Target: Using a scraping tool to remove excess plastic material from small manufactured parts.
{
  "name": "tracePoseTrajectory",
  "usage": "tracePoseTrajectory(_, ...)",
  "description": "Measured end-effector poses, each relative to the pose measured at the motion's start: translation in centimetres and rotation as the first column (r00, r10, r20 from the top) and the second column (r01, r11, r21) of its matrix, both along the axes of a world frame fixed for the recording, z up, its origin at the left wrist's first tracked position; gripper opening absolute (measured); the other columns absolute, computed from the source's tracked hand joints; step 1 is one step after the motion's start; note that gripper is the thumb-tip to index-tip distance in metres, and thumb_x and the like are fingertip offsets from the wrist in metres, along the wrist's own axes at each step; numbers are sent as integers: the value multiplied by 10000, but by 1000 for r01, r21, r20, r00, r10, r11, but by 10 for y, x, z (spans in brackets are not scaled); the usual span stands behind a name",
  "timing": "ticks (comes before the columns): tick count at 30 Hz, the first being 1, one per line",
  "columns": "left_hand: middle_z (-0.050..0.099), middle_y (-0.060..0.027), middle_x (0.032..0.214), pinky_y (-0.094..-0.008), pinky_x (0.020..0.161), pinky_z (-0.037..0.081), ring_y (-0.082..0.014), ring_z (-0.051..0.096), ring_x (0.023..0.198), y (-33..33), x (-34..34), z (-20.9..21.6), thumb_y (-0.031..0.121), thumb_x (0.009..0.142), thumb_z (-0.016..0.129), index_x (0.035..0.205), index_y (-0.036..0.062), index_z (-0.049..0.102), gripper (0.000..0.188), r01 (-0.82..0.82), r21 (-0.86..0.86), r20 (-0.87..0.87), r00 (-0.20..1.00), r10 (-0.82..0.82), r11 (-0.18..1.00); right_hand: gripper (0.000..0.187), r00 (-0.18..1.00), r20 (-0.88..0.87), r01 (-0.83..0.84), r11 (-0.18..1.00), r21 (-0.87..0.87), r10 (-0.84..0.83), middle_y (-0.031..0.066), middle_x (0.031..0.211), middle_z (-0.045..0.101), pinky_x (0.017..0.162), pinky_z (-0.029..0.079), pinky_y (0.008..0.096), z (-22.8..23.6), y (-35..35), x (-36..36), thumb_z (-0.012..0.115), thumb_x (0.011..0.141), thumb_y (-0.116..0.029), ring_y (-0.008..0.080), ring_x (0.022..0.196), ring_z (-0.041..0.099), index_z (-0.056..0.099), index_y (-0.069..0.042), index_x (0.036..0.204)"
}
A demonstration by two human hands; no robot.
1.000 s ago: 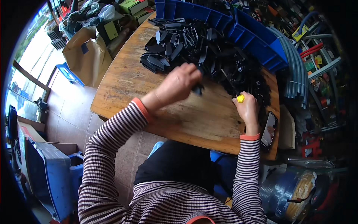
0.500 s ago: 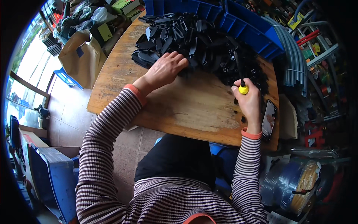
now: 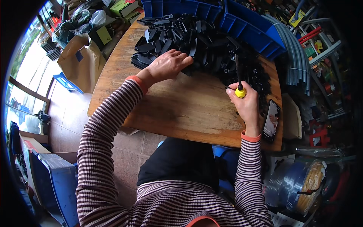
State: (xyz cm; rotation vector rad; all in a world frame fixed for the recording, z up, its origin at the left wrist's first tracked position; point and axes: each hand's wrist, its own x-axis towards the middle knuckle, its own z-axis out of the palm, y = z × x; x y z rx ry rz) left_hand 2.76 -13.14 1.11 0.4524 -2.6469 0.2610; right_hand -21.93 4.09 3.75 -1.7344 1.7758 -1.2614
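The left hand (image 3: pixel 169 65) lies open on the pile of black plastic parts (image 3: pixel 200 41) across the tabletop (image 3: pixel 181 109), probably light, stiff pieces best pinched by their edges, while the right hand (image 3: pixel 245 106) grips a screwdriver (image 3: pixel 239 75).

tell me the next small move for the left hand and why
Probably close the left hand on one black plastic part and draw it onto the bare wooden table. The fingers rest on the pile's edge, and the right hand holds a yellow-capped tool upright.
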Motion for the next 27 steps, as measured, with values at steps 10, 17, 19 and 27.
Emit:
tracePoseTrajectory(10,569,-135,861,-404,702,510,-298,623,805,98,-43,-6,37,754,627,969,43,495,251,156,468,-335,942,12,870,125,1000,-31,2,999,-41,-4,64,724,636,613,471,255,1,-4,5,719,809,-60,114,659,587,632,13,863)
tracePoseTrajectory(17,566,-105,837,-392,695,501,-289,594,772,111,-26,-6,-2,710,633,966,24,523,280,159,324,-397,918,-18,933,114,978,-192,-103,989,-106,81,111,824,667,628,499,291,3,-11,14,708,809,-50,227,706,660,618,14,837)
tracePoseTrajectory(19,562,-108,859,-386,712,497,-283,586,796,109,-25,-9,9,711,630,974,23,524,284,111,335,-372,928,23,936,113,978,-194,-97,987,-127,71,110,822,666,630,499,291,3,-16,14,708,809,-47,224,710,660,618,16,840)
tracePoseTrajectory(27,530,-122,985,-359,807,477,-260,549,903,97,-45,-13,73,740,604,1024,28,537,296,73,255,-106,993,-47,964,113,995,-102,-27,996,-87,18,111,827,666,644,500,292,5,-22,13,705,811,-39,215,727,660,620,20,856)
